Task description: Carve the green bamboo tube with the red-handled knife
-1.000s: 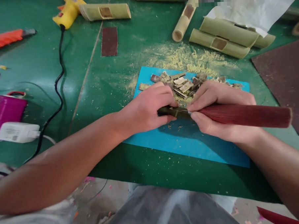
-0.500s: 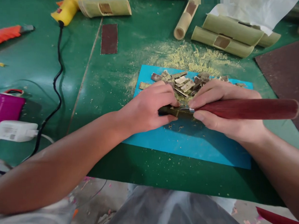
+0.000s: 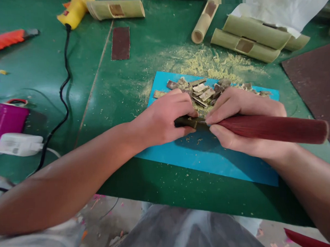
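Observation:
My left hand (image 3: 170,117) is closed around a dark, narrow piece (image 3: 185,121) that looks like bamboo, pinned down over the blue sheet (image 3: 232,171). In my right hand (image 3: 243,105) is a carving knife (image 3: 274,129) with a thick red wooden handle. The fingertips pinch it low, close to the blade, and the handle points right. Its metal tip meets the right end of the dark piece; most of the blade is hidden by my fingers. Just beyond both hands lies a heap of small brown chips (image 3: 204,91).
Pale sawdust (image 3: 211,63) is spread behind the sheet. Cut bamboo tubes (image 3: 249,48) lie at the back right, another bamboo tube (image 3: 124,8) at the back left by a yellow corded tool (image 3: 76,12). Brown sandpaper (image 3: 120,43), an orange cutter (image 3: 8,40) and a white charger (image 3: 19,144) are leftward.
The handle's far end has dropped towards me, and my right hand has slid slightly left along the dark piece. My left hand stays in place.

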The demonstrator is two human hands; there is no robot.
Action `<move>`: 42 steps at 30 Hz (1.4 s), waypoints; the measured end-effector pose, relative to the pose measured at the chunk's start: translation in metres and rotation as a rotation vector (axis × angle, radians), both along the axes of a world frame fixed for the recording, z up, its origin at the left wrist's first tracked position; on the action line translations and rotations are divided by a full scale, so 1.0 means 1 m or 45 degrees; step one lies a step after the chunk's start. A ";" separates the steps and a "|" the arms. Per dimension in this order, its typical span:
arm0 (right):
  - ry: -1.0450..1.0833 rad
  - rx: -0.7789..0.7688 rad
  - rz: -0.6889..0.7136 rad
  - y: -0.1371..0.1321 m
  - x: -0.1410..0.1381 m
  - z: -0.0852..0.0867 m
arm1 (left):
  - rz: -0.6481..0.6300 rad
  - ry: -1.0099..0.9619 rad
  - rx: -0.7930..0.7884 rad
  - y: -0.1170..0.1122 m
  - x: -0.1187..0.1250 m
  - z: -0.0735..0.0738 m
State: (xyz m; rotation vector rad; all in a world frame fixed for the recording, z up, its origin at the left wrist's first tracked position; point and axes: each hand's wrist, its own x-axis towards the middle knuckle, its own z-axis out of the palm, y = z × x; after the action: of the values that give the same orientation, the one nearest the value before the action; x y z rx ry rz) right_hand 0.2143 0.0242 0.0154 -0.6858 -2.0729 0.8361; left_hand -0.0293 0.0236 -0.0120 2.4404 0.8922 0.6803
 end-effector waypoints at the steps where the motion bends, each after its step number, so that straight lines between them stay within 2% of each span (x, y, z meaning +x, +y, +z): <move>1: -0.010 0.019 -0.001 0.000 0.000 0.000 | -0.002 0.003 0.004 0.000 0.000 0.000; 3: -0.015 0.050 -0.020 -0.001 0.000 -0.002 | -0.006 0.007 0.013 0.001 0.000 -0.001; 9: 0.093 -0.028 -0.140 -0.001 0.008 -0.007 | -0.009 -0.010 0.037 0.002 0.001 -0.003; 14: 0.041 -0.046 -0.076 0.001 0.007 -0.005 | -0.008 -0.024 0.063 0.002 0.000 -0.004; 23: -0.013 -0.110 -0.096 0.000 0.008 -0.005 | -0.004 -0.021 0.063 0.002 0.000 -0.002; 30: -0.003 -0.026 -0.017 -0.001 0.002 -0.002 | 0.003 0.034 0.001 0.001 -0.001 0.001; 33: -0.033 -0.020 -0.051 -0.003 0.003 -0.003 | 0.005 0.043 -0.002 0.000 -0.001 0.000; 35: 0.088 -0.015 -0.048 -0.004 0.005 -0.006 | 0.003 0.028 0.008 0.001 0.000 -0.001; 36: 0.140 -0.036 -0.103 -0.005 0.007 -0.007 | 0.001 0.018 0.017 0.001 0.000 -0.002; 38: 0.135 -0.025 -0.136 -0.004 0.008 -0.008 | -0.008 -0.001 0.034 0.001 0.000 -0.003; 42: 0.088 -0.059 -0.082 -0.002 0.007 -0.008 | -0.007 -0.021 0.039 0.002 0.001 -0.003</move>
State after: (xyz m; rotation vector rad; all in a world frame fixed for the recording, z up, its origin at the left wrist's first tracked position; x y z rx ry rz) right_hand 0.2209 0.0221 0.0077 -0.7351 -1.9643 0.8621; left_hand -0.0284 0.0258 -0.0147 2.4595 0.8747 0.7161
